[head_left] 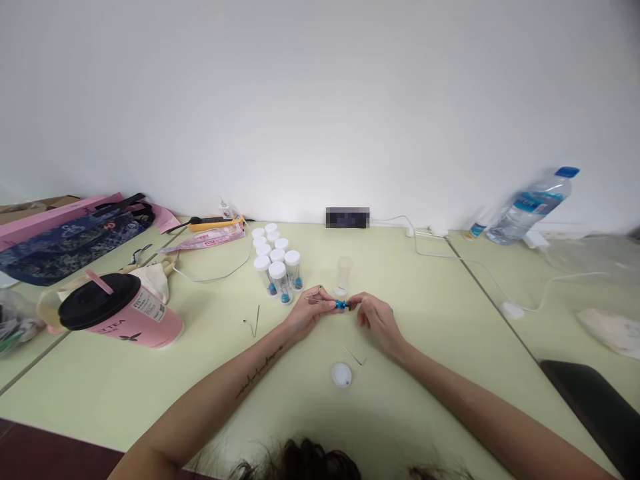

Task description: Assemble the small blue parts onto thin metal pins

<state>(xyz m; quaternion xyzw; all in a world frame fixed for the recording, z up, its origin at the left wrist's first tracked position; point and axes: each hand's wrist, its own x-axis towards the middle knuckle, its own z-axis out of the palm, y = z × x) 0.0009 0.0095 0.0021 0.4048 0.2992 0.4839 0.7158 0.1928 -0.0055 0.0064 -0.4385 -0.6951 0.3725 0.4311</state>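
My left hand (306, 313) pinches a small bright-blue part (341, 305) between thumb and fingers, in the middle of the table. A thin metal rod (315, 299) lies along the same hand. From the other side my right hand (379, 321) has closed fingertips on the part's dark end (349, 307). Just beyond stands an uncapped clear vial (344, 270). Nearer to me are a round white cap (342, 375) and a thin bent metal rod (356, 357). Another bent rod (257, 322) lies left of my left wrist.
Several white-capped vials (279, 272) with blue parts inside stand left of my hands. A pink tumbler (150, 320) leans at the left, near a dark patterned bag (75, 243). At the right are a water bottle (530, 210), white cables (480, 261) and a black object (585, 407).
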